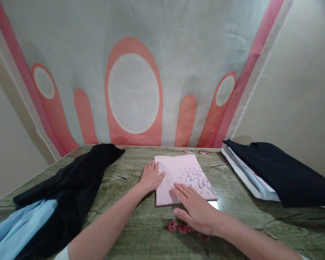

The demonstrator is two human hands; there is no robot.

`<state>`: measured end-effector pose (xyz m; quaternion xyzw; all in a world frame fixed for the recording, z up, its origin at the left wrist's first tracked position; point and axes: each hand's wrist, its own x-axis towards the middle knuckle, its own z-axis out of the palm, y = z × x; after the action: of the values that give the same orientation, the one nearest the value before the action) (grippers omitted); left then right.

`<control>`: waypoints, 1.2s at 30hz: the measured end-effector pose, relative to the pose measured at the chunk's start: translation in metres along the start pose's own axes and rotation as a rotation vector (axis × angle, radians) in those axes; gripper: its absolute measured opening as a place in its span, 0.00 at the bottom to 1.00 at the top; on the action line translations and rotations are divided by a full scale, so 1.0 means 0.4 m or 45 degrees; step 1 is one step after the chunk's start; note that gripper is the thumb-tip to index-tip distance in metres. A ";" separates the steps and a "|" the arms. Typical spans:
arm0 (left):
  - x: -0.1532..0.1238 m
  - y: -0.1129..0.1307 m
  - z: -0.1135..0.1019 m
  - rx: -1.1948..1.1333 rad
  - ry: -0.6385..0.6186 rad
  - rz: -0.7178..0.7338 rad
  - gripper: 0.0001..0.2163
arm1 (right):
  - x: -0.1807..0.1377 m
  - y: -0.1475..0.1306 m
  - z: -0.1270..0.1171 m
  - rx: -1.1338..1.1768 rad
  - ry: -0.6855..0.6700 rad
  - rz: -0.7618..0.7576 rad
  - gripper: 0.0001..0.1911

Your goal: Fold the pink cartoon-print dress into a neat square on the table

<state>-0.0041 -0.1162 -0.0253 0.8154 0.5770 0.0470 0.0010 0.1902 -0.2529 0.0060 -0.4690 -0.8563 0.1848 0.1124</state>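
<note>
A pink garment (169,180), folded into a flat rectangle, lies in the middle of the table. Dark line drawing of an animal and scattered small marks show on its right part. My left hand (151,177) rests with fingers stretched on the garment's left edge, thumb pointing inward. Over its near edge my right hand (193,209) is laid out, fingers extended and thumb apart, the fingertips on or just above the cloth. Neither hand is closed round anything.
On the left, a crumpled black garment (81,180) lies with a light blue garment (24,224). To the right is a stack of folded clothes (249,180) topped by a black garment (287,173). The wood-patterned table (130,231) meets a printed wall hanging (178,43).
</note>
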 end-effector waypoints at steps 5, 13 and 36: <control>-0.021 0.020 -0.039 0.082 0.160 0.137 0.23 | 0.019 0.044 -0.021 0.140 0.096 -0.131 0.29; -0.157 0.186 -0.048 -0.094 -0.023 0.700 0.29 | 0.068 0.270 0.002 -0.130 0.234 0.027 0.28; -0.193 0.257 -0.093 -0.024 -0.094 1.091 0.32 | 0.096 0.452 -0.045 -0.021 0.745 0.262 0.14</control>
<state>0.0641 -0.2250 0.0116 0.9825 0.1852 0.0195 0.0096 0.3138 -0.1276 -0.0533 -0.5875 -0.7370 0.0455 0.3309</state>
